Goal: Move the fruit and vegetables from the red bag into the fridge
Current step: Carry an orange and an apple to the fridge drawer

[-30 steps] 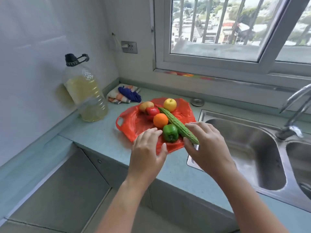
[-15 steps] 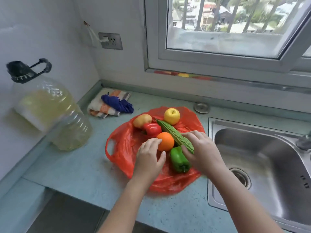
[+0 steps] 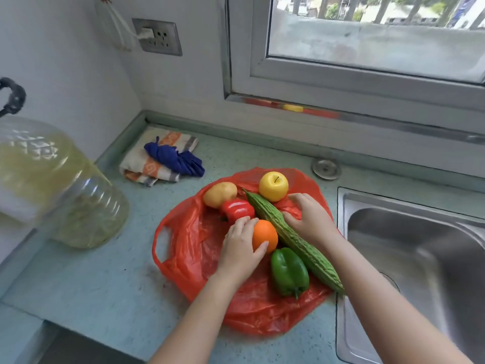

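1 head-worn wide-angle camera looks forward and steeply down, close above the counter [image 3: 105, 285], facing the window [image 3: 367, 48] wall, sink [image 3: 420, 258] at right.

red bag [image 3: 189, 240], yellow apple [image 3: 273, 185], striped cloth [image 3: 147, 166]

On the countertop [image 3: 105, 285] the bag [image 3: 189, 248] lay left of the sink [image 3: 420, 258], holding the produce; an oil jug [image 3: 52, 193] stood at the left edge, folded cloths [image 3: 160, 161] in the back corner.
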Tool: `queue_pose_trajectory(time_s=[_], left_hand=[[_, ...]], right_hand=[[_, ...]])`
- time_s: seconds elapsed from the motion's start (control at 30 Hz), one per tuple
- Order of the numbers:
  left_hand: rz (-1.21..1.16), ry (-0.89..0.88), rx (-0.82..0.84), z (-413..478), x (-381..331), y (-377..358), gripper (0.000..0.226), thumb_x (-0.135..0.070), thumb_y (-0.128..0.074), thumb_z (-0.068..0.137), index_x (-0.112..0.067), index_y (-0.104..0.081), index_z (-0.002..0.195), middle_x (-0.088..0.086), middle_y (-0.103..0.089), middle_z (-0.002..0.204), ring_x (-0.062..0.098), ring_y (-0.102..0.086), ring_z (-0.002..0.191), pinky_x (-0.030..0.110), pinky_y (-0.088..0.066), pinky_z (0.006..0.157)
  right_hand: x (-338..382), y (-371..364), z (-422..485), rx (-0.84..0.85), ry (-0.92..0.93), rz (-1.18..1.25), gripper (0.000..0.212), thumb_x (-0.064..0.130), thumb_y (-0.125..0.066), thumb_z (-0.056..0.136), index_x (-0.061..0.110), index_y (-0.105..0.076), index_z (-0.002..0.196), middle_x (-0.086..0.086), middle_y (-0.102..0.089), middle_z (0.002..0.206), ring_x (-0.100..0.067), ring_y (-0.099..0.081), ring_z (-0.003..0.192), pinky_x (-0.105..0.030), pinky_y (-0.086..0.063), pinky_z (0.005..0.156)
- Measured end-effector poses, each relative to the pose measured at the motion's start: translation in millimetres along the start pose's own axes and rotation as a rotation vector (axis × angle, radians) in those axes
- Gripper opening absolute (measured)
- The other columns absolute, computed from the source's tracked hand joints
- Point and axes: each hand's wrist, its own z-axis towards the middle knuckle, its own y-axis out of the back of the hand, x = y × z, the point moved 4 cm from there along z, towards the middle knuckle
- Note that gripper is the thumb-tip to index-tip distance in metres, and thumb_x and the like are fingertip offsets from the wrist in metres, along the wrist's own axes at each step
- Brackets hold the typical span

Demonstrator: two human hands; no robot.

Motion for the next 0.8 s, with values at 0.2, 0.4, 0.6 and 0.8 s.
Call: queue_pose_trajectory(time_s=[0.2,0.4,0.6,0.8], left_hand=[[0.04,0.053,0.082,10.8,3.7,-13.7,0.063,-0.035,-0.06,0.085,-0.017,-0.033,0.139,0.001,-0.034,0.14,0.019,-0.032,0.128,0.032,-0.027,0.107],[0.054,0.082,0.117,18.1,3.9,-23.6,0.068,-0.041,-0.062,0.081,-0.019,-0.032,0.138,0.0,-0.034,0.139,0.02,-0.033,0.125,0.033,-0.032,0.103],[0.033,0.08,0.137,22.2,7.0,-28.3,0.073,-0.043,-0.064,0.079,-0.02,-0.03,0.139,-0.001,-0.032,0.141,0.017,-0.029,0.128,0.032,-0.029,0.106],[-0.017,0.087,0.151,22.0,10.6,-28.0,0.075,-0.042,-0.066,0.078,-0.021,-0.029,0.14,-0.004,-0.031,0.141,0.014,-0.027,0.128,0.029,-0.027,0.106]], right_hand=[[-16.2,-19.3,35.6,-0.009,-0.1,0.112,0.051,0.022,-0.063,0.083,0.009,-0.045,0.129,-0.01,-0.052,0.123,-0.023,-0.05,0.112,-0.032,-0.04,0.088],[-30.2,-36.8,54.5,-0.014,-0.145,0.183,0.058,0.022,-0.067,0.081,0.009,-0.041,0.132,-0.011,-0.047,0.128,-0.025,-0.045,0.119,-0.032,-0.035,0.094],[-37.1,-45.4,80.0,0.004,-0.13,0.204,0.064,0.023,-0.072,0.077,0.008,-0.041,0.132,-0.013,-0.046,0.129,-0.026,-0.043,0.12,-0.032,-0.034,0.096],[-36.8,-57.1,97.7,0.028,-0.129,0.246,0.076,0.028,-0.076,0.073,0.013,-0.036,0.136,-0.011,-0.042,0.133,-0.024,-0.04,0.123,-0.03,-0.031,0.098]])
